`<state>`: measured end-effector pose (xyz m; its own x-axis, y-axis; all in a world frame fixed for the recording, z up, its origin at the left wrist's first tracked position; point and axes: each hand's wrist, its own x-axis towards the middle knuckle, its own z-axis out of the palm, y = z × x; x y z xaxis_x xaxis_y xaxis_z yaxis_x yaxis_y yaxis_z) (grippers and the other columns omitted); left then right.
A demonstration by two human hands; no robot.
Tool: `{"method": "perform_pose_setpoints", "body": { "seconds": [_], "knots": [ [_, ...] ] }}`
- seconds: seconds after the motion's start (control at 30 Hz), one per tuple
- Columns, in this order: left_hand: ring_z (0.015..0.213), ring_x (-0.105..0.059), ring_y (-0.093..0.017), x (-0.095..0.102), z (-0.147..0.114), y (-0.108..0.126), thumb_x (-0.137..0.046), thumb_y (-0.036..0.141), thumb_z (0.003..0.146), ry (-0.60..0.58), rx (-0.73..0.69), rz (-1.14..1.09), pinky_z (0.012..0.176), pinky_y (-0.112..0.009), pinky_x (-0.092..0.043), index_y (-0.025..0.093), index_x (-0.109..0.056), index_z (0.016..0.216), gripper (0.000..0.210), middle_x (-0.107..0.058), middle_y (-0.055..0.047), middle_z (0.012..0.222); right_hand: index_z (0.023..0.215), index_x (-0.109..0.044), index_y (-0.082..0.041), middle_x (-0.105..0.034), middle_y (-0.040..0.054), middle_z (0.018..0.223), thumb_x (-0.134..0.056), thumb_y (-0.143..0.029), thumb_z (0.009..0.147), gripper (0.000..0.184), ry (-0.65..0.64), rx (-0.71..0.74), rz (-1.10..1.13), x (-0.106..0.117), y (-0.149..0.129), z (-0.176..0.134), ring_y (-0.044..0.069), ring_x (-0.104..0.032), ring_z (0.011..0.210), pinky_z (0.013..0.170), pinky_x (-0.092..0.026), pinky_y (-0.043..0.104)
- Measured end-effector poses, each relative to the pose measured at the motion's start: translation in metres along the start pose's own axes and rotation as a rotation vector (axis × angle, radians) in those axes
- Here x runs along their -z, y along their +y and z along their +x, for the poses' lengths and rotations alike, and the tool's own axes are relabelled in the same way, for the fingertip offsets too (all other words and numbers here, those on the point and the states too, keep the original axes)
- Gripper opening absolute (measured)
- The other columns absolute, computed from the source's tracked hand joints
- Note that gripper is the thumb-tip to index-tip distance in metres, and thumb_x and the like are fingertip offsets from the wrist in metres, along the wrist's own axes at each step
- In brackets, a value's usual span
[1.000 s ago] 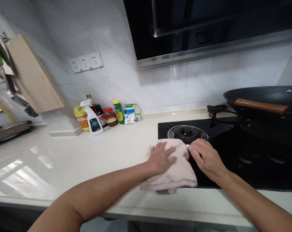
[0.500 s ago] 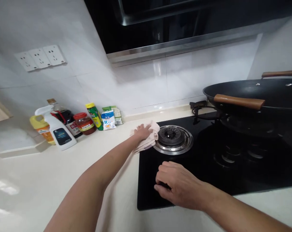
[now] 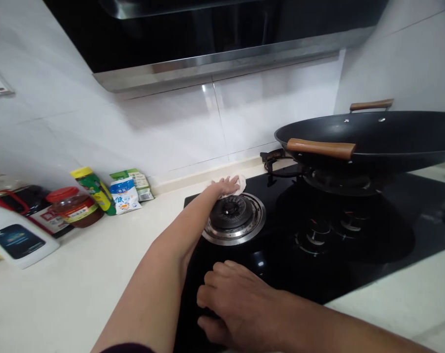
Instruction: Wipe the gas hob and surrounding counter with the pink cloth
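My left hand [image 3: 227,186] presses a pale pink cloth [image 3: 241,183] onto the back left of the black glass cooktop [image 3: 277,264], just behind the left burner [image 3: 231,212]. Most of the cloth is hidden under the hand. That burner has a steel ring with dark spots and carries no pan support. Nearer to me, my right hand [image 3: 240,304] hovers over or rests on the front left of the cooktop, its fingers curled in. Nothing shows in its grip.
A large black wok [image 3: 369,135] with wooden handles sits over the right burner. A black pan support [image 3: 279,164] lies by the wall. Left on the counter [image 3: 108,274] stand a spray bottle [image 3: 18,238], a red-lidded jar [image 3: 75,206] and seasoning packets [image 3: 124,195]. The range hood [image 3: 207,44] hangs above.
My left hand has slid the cloth from the burner's left side to behind it. My right hand stays curled near the cooktop's front. The view has turned right.
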<state>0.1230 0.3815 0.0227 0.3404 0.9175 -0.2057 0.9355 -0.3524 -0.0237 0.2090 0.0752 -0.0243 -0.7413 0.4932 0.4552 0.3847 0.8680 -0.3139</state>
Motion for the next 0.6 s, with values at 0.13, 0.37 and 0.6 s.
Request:
{"method": "perform_pose_setpoints", "body": {
  "seconds": [0.13,0.37,0.6],
  "knots": [
    [0.156,-0.004,-0.035,0.003,0.003,0.045,-0.026,0.056,0.096,-0.014,-0.060,0.038,0.116,-0.073,-0.001,0.032,-0.001,0.162,0.075,-0.006,-0.005,0.170,0.092,-0.053,-0.023,-0.056,-0.0020,0.088,-0.055,-0.045,0.097,0.023,0.007,0.023,-0.032,-0.003,0.003,0.001,0.015,-0.046,0.082,0.084,-0.036,0.030],
    [0.156,-0.011,-0.030,0.002,-0.035,0.114,-0.030,0.047,0.094,-0.039,-0.309,0.085,0.119,-0.068,-0.010,0.039,-0.008,0.161,0.071,-0.008,0.002,0.170,0.084,-0.054,-0.022,-0.060,-0.0020,0.086,-0.062,-0.039,0.092,0.021,-0.069,-0.067,0.018,0.007,-0.001,0.007,0.014,-0.050,0.081,0.078,-0.037,0.028],
    [0.156,-0.009,-0.029,-0.009,-0.090,0.143,-0.031,0.046,0.096,-0.017,-0.403,0.105,0.122,-0.061,-0.012,0.039,-0.008,0.161,0.070,-0.006,0.002,0.171,0.086,-0.062,-0.021,-0.067,0.0000,0.092,-0.066,-0.036,0.088,0.015,-0.046,-0.015,0.081,0.010,0.000,0.004,0.015,-0.058,0.087,0.084,-0.040,0.027]
  ]
}}
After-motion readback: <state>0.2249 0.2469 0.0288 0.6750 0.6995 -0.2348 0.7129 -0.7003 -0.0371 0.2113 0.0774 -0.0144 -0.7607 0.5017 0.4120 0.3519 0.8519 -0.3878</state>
